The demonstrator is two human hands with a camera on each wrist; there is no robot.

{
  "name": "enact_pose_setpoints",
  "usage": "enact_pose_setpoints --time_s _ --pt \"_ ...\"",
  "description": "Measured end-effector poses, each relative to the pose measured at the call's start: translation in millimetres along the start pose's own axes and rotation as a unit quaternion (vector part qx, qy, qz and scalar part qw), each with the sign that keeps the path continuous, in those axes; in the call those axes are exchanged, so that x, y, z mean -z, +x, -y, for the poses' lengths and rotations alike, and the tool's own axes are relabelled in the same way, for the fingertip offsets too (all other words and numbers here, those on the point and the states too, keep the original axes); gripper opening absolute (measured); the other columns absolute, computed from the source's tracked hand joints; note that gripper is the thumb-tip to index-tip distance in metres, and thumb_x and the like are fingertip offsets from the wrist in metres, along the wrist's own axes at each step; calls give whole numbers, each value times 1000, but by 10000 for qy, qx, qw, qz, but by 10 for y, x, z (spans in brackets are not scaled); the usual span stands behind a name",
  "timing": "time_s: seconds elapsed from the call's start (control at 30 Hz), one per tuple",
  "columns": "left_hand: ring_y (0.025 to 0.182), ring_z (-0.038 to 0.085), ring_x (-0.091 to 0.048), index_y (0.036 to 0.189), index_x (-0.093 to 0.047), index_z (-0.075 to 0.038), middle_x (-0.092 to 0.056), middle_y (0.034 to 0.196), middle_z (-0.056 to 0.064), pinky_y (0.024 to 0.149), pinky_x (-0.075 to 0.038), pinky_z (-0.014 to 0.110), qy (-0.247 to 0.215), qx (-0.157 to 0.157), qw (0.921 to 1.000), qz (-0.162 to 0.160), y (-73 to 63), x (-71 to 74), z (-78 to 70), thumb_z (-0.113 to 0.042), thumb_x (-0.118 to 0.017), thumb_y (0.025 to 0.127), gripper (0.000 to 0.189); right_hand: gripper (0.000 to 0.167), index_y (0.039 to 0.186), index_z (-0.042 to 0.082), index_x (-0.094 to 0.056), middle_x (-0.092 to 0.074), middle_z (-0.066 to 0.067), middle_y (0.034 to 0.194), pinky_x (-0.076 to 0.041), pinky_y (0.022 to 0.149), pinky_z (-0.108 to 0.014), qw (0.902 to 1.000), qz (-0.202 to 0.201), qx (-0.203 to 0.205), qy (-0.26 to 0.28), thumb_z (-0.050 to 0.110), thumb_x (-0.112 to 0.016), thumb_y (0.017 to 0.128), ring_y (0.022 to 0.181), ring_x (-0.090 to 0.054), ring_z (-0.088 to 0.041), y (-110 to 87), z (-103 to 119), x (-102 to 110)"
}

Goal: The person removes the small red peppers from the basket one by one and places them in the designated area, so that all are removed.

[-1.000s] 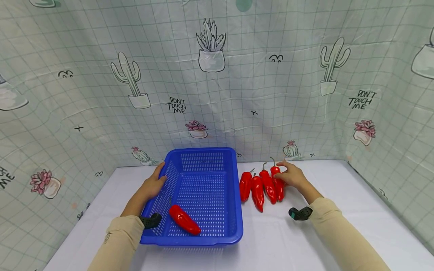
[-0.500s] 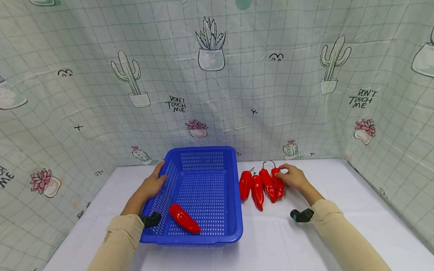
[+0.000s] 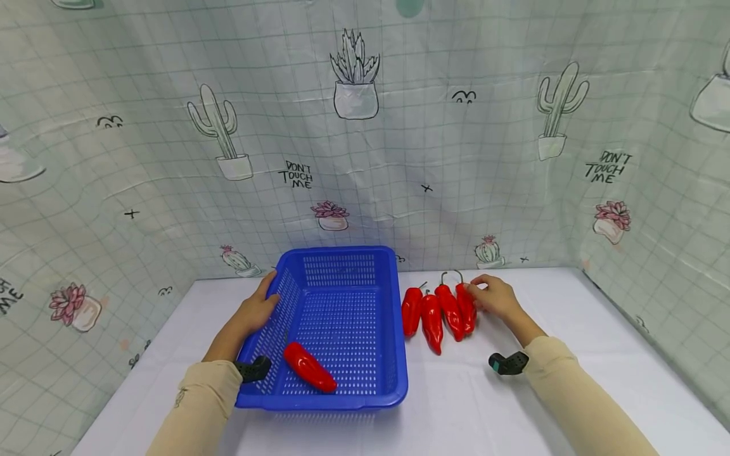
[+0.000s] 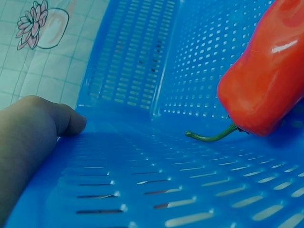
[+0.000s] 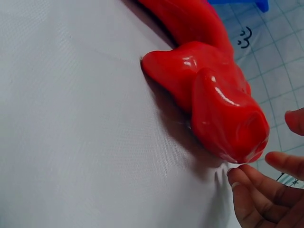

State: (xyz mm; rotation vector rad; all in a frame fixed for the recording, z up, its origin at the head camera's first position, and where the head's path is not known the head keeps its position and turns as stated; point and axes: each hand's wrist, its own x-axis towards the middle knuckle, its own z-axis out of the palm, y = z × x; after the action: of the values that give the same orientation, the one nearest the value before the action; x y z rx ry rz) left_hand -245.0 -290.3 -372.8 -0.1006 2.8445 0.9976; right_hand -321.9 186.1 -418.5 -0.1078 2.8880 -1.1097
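Observation:
A blue plastic basket (image 3: 402, 367) with perforated sides stands at the table's centre-left. My left hand (image 3: 256, 313) grips its left rim, the thumb (image 4: 66, 118) over the inner side in the left wrist view; the outer fingers are mostly hidden. One red pepper (image 3: 310, 367) lies inside the basket near the front, its green stem (image 4: 211, 137) pointing to the side wall. Right of the basket, several red peppers lie side by side, stems pointing away. My right hand (image 3: 496, 297) is at the rightmost pepper (image 3: 466, 310). In the right wrist view its fingers (image 5: 268, 190) are loosely spread beside that pepper's end.
A white cloth (image 3: 456, 405) covers the table. Behind and at the sides hangs a curtain (image 3: 399, 139) with cactus drawings, meeting the table's back edge. The second pepper (image 3: 432, 323) from the left lies slightly forward of the others.
The rightmost pepper has shifted slightly, its stem end now a little nearer me and its tip closer to its neighbour. My right thumb has drawn back from it. The left hand stays put.

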Motion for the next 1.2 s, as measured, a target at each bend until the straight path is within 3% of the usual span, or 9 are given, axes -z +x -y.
enact_pose_setpoints --time_s 0.2,0.37,0.57,0.73,0.9,1.0,1.2 --pt "115 55 -53 158 -5 -13 -29 151 36 86 -48 60 9 -122 9999 41 61 3 -39 -25 -32 103 62 49 125 -8 -54 -66 -27 106 -57 65 -31 9997 -197 -116 90 35 -48 101 79 -68 -26 -6 36 97" --pt "122 58 -47 157 -6 -10 -28 151 36 92 -43 63 129 -116 9998 -14 53 31 -39 -23 -31 103 62 46 126 -7 -54 -66 -30 112 -58 70 -33 9989 -326 36 340 31 -48 101 87 -70 -33 43 256 119" --pt "125 59 -44 157 -5 -10 -26 152 36 95 -41 65 169 -51 9998 -5 18 64 -28 -24 -31 103 62 43 129 -4 -55 -66 -28 113 -58 75 -37 9934 -441 209 1040 29 -50 102 90 -69 -33 106 792 57" --pt "118 57 -51 157 -6 -10 -28 150 37 88 -46 61 132 -62 9999 -7 1 51 17 -23 -31 103 61 42 132 0 -55 -68 -27 113 -58 72 -32 9771 -490 569 1991 26 -52 101 92 -71 -34 158 1399 -70" --pt "109 54 -57 157 -5 -11 -28 150 38 81 -50 57 -53 -30 9999 114 -22 -11 39 -23 -32 103 62 42 134 4 -55 -67 -26 116 -57 82 -43 9678 -131 766 2394 26 -54 99 97 -69 -37 131 1807 -186" --pt "112 56 -54 157 -6 -11 -28 150 37 83 -48 59 -33 -66 10000 62 -29 -17 43 -23 -32 103 62 41 134 5 -55 -68 -24 115 -55 85 -46 9657 50 785 2475 26 -54 99 98 -68 -38 121 1919 -231" --pt "112 56 -55 158 -5 -11 -28 150 37 83 -48 59 -29 -71 10000 30 -28 5 32 -23 -32 103 62 38 131 3 -57 -69 -22 108 -57 75 -36 9663 38 832 2434 24 -55 99 95 -69 -37 159 1930 -290"
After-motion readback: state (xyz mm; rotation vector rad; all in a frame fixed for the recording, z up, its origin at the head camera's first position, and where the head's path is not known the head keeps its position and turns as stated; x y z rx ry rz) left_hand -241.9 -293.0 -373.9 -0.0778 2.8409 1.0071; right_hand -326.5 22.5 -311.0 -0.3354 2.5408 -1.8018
